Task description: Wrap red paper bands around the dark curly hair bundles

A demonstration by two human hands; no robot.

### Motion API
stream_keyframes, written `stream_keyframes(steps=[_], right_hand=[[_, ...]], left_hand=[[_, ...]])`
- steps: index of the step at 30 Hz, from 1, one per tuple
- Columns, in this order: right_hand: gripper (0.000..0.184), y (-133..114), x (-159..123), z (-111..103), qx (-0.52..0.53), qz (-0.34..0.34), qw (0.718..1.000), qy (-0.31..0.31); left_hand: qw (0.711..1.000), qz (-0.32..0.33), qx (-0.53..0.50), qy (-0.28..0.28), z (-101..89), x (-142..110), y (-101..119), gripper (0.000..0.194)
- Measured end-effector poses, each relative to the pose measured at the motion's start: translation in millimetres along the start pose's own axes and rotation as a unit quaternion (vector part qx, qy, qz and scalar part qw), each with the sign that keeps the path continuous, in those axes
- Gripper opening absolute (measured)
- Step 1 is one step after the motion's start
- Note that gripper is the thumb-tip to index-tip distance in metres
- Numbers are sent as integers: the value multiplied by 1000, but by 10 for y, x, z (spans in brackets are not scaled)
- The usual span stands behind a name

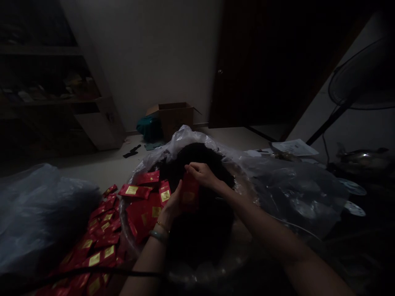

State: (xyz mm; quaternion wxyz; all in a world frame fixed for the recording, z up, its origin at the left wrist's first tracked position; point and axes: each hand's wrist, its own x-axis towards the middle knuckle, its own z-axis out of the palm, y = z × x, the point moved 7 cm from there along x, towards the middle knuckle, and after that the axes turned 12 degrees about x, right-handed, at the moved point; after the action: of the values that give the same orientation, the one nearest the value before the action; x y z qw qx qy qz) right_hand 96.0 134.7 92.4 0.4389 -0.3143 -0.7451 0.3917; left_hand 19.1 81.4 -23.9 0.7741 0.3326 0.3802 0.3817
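Observation:
Between my hands is a red packet (189,192), upright over a heap of dark loose material (199,158) that looks like tea leaves. My left hand (174,200) grips the packet's left side. At the packet's top edge, the fingers of my right hand (202,173) are pinched. The heap lies in a wide round container lined with clear plastic (185,135). Several red packets with gold labels (135,190) rest on the container's left side, close to my left wrist. The dim light hides whether the held packet's top is open.
More red packets (95,259) are piled at the lower left, beside a large plastic bag (40,213). A cardboard box (176,117) stands by the wall. On the right are a standing fan (361,78), papers (294,147) and a clear plastic sheet (296,197).

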Motion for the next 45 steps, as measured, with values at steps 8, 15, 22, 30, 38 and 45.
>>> stream_keyframes(steps=[8,15,22,30,38,45], right_hand=[[60,144,11,-373,128,46,966,220],[57,-205,-223,-428,-19,-89,994,57],[26,-401,-396,-47,-179,-79,961,-195],[24,50,-271,-51,-119,51,977,-170],[39,411,-429,-127,125,182,974,56],[32,570,-643,-179,179,213,957,86]], left_hand=[[999,2,1,36,-125,47,-42,53],[991,82,-13,102,-383,109,-49,49],[996,86,9,30,-321,122,-66,50],[967,162,159,114,-172,14,225,44],[941,228,168,187,-94,-71,366,37],[946,211,202,141,-26,-39,312,35]])
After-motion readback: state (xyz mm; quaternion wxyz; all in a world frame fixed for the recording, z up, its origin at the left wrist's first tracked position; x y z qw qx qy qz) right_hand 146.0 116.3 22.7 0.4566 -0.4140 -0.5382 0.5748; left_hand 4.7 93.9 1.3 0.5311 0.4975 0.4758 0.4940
